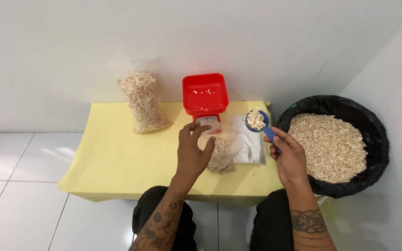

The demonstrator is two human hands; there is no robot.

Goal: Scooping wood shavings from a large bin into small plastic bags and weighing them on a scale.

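My left hand (192,149) grips the open mouth of a small clear plastic bag (223,151) partly filled with pale flakes, resting on the low yellow table (117,158). My right hand (288,155) holds a blue scoop (258,121) by its handle; the scoop bowl is heaped with flakes and hovers just right of the bag's opening. Behind the bag stands a red scale (205,95) whose tray holds a few crumbs. At my right sits a black-lined basket (373,125) full of the same flakes.
A full, closed clear bag of flakes (141,101) stands upright at the table's back left, near the wall. A flat stack of empty clear bags (252,144) lies under the scoop. White tiled floor surrounds the table; my knees meet its front edge.
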